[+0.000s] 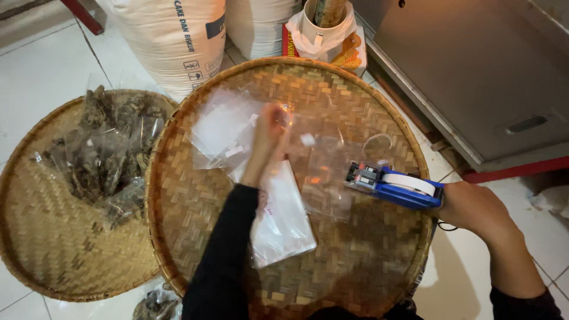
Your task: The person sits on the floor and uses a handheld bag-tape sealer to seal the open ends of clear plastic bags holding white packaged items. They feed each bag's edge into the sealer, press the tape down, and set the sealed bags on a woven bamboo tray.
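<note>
A wide woven tray (195, 237) sits under both hands; left of them, a second tray (41, 249) holds filled packets (109, 148). Empty clear bags (281, 219) lie below the left hand (269, 127), which pinches one bag, while the right hand (465, 204) grips a blue label gun (394, 185).

Two woven trays (355, 261) (41, 249), two sacks (178, 35) (261, 24), one label gun (394, 185).

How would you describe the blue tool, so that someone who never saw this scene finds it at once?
Start at the large round woven tray in the middle. At its right edge, the right hand holds the label gun, its nose pointing left over the clear plastic bags. It is the only blue, hard plastic thing there, carrying a white roll.
</note>
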`<state>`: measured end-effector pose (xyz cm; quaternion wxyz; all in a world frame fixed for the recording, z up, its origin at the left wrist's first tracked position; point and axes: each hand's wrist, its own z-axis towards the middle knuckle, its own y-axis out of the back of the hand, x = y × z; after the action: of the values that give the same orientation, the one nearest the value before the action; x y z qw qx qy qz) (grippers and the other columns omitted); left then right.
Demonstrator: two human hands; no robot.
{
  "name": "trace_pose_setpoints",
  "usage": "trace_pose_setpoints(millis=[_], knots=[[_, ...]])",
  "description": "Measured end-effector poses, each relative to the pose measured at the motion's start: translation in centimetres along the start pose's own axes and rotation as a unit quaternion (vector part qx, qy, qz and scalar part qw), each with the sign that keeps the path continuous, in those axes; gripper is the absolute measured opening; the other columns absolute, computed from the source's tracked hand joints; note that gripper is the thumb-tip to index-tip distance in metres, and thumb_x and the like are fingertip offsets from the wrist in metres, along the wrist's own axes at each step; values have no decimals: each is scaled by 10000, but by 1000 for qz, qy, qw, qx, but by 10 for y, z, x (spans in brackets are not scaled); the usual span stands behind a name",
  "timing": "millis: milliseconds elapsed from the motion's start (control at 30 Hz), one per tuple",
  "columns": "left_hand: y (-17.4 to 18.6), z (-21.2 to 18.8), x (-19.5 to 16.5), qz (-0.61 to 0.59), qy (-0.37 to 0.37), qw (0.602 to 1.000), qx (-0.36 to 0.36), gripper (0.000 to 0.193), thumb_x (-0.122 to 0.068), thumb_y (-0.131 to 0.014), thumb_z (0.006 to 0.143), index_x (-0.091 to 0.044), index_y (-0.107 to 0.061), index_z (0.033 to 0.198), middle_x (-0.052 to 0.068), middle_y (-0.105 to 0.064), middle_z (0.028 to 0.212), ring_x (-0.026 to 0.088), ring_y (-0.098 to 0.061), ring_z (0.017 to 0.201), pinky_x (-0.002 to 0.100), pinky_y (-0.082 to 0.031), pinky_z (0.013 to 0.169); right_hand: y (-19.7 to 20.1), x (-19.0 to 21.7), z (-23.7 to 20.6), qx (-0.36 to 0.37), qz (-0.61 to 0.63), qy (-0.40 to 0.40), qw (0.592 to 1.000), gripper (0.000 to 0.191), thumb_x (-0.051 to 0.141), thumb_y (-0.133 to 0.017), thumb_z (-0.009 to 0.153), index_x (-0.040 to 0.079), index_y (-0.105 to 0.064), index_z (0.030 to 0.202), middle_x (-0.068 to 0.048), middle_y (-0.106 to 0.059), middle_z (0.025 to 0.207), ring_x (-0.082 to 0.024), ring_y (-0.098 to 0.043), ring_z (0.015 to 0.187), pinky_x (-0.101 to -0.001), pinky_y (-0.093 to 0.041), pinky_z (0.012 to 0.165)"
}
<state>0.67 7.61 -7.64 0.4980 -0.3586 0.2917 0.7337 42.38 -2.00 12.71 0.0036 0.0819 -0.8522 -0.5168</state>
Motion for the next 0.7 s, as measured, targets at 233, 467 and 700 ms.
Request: trace_pose_setpoints(millis=[233,467,700], knots=[[130,34,-11,240,211,932,-171,160,-216,-635,1057,-64,-622,1013,51,-648,837,225,-637,760,398,-517,692,-16,-20,10,-18,11,-20,1000,441,518,-813,696,172,-810,969,-159,-776,822,-351,-757,776,-441,-600,723],[68,15,-6,366,-9,906,-213,552,-310,-807,800,5,-549,1174,202,-599,1178,395,-557,1112,491,-473,919,-27,-29,12,-25,-35,2,999,397,517,-798,710,179,-815,917,-129,-779,807,-315,-765,769,-418,-608,725],[-69,-33,-26,303,99,922,218,793,-389,-887,713,13,-493,1270,272,-504,1321,459,-524,1181,521,-485,934,-31,-13,-1,-82,49,66,993,448,457,-888,632,255,-764,1011,-69,-783,879,-323,-744,827,-426,-593,709]])
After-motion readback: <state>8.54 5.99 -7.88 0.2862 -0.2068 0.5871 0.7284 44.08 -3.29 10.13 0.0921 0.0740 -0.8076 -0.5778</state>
